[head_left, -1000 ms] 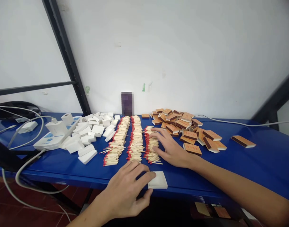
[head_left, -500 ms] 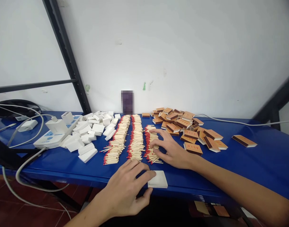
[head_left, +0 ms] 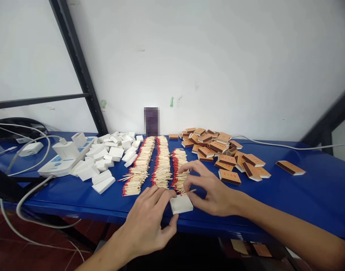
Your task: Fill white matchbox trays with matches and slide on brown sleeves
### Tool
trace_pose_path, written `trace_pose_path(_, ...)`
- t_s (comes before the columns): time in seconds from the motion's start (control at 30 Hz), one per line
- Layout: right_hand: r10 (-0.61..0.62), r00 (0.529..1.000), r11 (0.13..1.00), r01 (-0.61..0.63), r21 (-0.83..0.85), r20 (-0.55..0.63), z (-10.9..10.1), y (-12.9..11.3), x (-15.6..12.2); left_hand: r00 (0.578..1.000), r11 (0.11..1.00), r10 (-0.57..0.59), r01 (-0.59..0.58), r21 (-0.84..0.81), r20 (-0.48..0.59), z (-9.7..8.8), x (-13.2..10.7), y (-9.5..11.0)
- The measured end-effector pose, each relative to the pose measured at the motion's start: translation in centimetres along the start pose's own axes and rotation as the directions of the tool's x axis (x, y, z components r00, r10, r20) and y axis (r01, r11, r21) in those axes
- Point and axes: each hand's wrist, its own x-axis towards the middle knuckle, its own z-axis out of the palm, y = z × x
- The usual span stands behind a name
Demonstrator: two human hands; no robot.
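Small white cardboard matchbox tray lies open side up nr front edge of blue metal table, btwn both hands. Left hand: fingers slack, tips touching tray's left edge, no clamp. Right hand, just beside tray, pinches red-tipped wooden matches at near end of rightmost of 3 rows.

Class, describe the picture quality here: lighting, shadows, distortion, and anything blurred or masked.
Head view: soft, even light, only faint shadows under the left hand and right hand; wide-angle lens bows the blue table edge; a pixelated patch masks something by the wall; the matches look fairly sharp.
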Motion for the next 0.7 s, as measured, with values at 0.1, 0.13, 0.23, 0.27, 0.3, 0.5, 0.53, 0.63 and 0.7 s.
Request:
trace_pose_path(0.1,-0.033,0.997,0.999,0.032,0.011,0.075,0.1,-0.7,0.0,0.999,0.999,-0.020,0.021,-0.036,0.028,-0.2,0.0,0.0)
trace_pose_path(0.13,-0.023,0.996,1.000,0.022,0.011,0.090,0.1,-0.6,0.0,0.999,0.998,-0.019,0.022,-0.051,0.041,-0.3,0.0,0.0)
trace_pose_path(0.23,0.040,0.992,0.998,-0.034,-0.054,0.123,-0.1,0.2,0.1,0.996,0.994,-0.009,0.018,-0.104,0.091,-0.9,0.0,0.1)
trace_pose_path(0.27,0.061,0.989,0.995,-0.049,-0.092,0.138,-0.2,0.5,0.1,0.994,0.993,-0.004,0.017,-0.120,0.106,-1.0,0.0,0.1)
trace_pose_path(0.3,0.079,0.984,0.990,-0.059,-0.128,0.160,-0.4,0.8,0.1,0.993,0.991,0.000,0.016,-0.134,0.119,-1.2,0.0,0.2)
trace_pose_path(0.5,0.102,0.945,0.992,-0.071,-0.108,0.310,-0.8,1.3,0.2,0.990,0.982,0.016,0.011,-0.187,0.142,-1.4,0.1,0.2)
trace_pose_path(0.53,0.104,0.941,0.992,-0.075,-0.101,0.323,-0.8,1.2,0.3,0.990,0.982,0.019,0.007,-0.187,0.137,-1.4,0.1,0.2)
trace_pose_path(0.63,0.121,0.934,0.991,-0.092,-0.102,0.336,-0.8,1.1,0.5,0.994,0.981,0.029,-0.006,-0.196,0.110,-1.2,0.0,0.1)
trace_pose_path(0.7,0.132,0.931,0.989,-0.103,-0.102,0.339,-0.7,1.0,0.6,0.996,0.977,0.029,-0.010,-0.212,0.084,-1.1,-0.1,0.0)
